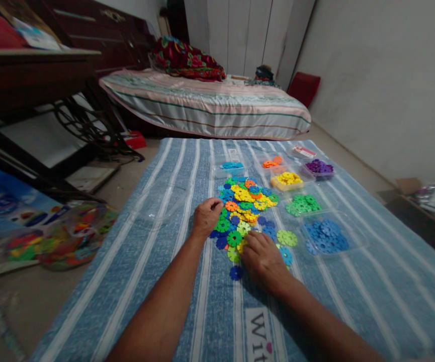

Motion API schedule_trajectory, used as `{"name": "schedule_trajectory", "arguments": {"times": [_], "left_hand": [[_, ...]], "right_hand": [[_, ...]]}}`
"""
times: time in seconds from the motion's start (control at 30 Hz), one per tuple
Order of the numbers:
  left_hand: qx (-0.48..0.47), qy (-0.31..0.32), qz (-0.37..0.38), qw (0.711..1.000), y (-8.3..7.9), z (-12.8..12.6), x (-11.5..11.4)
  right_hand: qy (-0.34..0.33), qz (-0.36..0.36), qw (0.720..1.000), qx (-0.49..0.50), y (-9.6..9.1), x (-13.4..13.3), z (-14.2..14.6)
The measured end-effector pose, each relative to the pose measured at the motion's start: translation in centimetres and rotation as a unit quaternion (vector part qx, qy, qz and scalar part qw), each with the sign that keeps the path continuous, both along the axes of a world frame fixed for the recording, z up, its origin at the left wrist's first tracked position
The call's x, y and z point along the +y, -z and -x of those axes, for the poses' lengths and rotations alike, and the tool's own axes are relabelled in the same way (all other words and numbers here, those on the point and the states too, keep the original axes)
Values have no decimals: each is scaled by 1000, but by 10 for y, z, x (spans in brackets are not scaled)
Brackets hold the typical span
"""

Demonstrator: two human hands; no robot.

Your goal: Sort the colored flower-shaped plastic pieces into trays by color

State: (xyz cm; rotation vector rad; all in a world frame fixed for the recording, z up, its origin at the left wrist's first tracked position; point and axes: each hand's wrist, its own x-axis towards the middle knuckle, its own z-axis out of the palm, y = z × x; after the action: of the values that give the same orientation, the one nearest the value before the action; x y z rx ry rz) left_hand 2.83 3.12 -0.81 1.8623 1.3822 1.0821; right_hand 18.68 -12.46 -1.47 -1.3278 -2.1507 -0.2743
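Discs of multicoloured notched plastic (245, 198) lie heaped, probably for easy reach by left hand (206, 217), nearly pinched, and right hand (264, 259), curled, any grip unclear.

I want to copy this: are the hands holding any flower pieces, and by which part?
It can't be told. The left hand is pinched beside the pile of pieces, with none clearly showing; the right hand hides its fingertips at the pile.
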Motion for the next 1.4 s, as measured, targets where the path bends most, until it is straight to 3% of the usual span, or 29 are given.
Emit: {"name": "schedule_trajectory", "arguments": {"times": [0.27,0.47,0.63,0.8,0.9,1.0,1.07,1.17,1.27,1.4], "left_hand": [[4,-4,0,1000,-1,1,1],[9,-12,-8,1000,1,2,5],[6,-7,-7,1000,1,3,6],[5,-5,2,1000,-1,3,4],[3,-6,4,1000,-2,2,4],[1,-8,5,1000,-3,2,3],[1,-9,5,1000,-4,2,3],[0,-9,6,1000,-3,2,3],[1,-8,5,1000,-1,1,3],[6,-11,6,1000,-1,0,2]], "right_hand": [[12,-17,997,69,-10,3,-14],[36,-6,999,33,-11,7,-17],[46,67,997,1,-22,6,-21],[15,119,993,-11,-43,17,-40],[50,63,997,4,-67,44,-70],[184,-64,981,22,-91,72,-103],[239,-115,964,37,-98,81,-114],[210,-92,972,47,-87,75,-105],[120,-9,991,51,-61,54,-72],[19,79,996,44,-33,32,-23]]}}
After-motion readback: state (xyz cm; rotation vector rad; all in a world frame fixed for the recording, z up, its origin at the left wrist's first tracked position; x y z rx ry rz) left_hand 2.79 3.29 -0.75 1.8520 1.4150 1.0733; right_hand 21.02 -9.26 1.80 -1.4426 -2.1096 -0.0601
